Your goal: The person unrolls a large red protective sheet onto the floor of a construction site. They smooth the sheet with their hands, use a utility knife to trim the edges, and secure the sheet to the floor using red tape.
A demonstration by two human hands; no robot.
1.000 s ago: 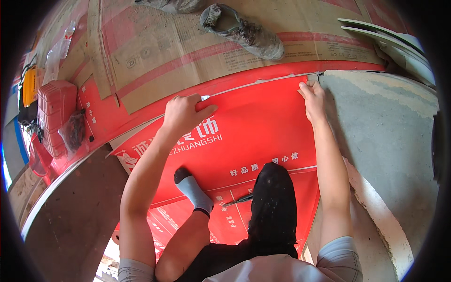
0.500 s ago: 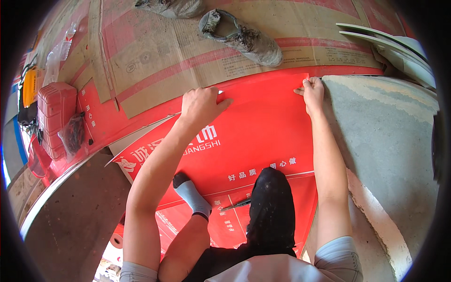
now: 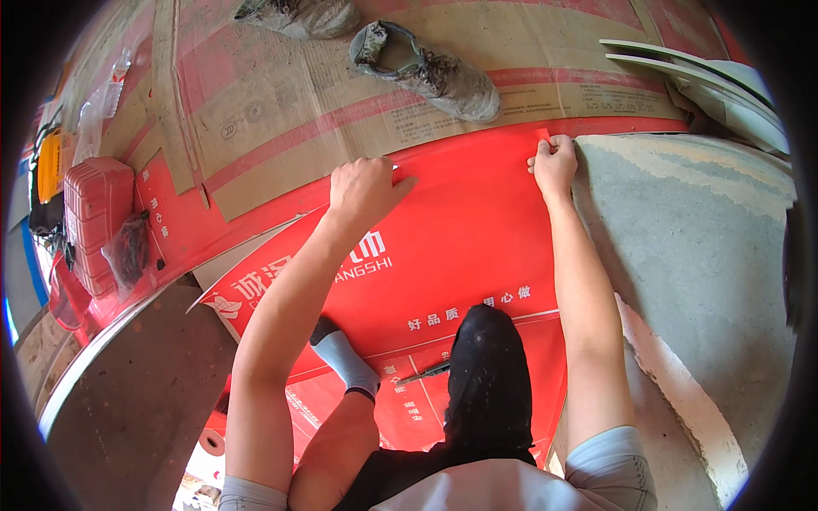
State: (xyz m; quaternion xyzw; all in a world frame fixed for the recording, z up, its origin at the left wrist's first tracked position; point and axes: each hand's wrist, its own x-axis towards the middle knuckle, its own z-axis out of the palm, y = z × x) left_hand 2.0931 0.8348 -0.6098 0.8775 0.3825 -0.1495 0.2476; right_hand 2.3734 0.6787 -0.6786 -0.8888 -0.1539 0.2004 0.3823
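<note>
A red sheet (image 3: 460, 221) with white print lies across the floor in front of me. At its far right corner my right hand (image 3: 555, 169) pinches the sheet, and a small tab of red stands up above the fingers. My left hand (image 3: 362, 189) is at the far edge, left of centre, its fingers curled over the border and the thumb pointing right; the fingertips are hidden. Beside my bent knee, a slim dark tool (image 3: 436, 369) lies on more red sheeting (image 3: 417, 396). My socked foot (image 3: 345, 353) rests at the near edge of the sheet.
Flattened cardboard (image 3: 290, 128) covers the far floor, bearing a pair of dusty shoes (image 3: 434, 81). A red plastic case (image 3: 98, 213) and a clear bag (image 3: 128, 251) stand at left. Bare concrete (image 3: 682, 230) lies at right, with pale curved panels (image 3: 690, 72) behind it.
The view has shifted slightly, so everything sits a little further left. My right hand's fingers have drawn closer together at the corner. The left hand keeps its place on the edge.
</note>
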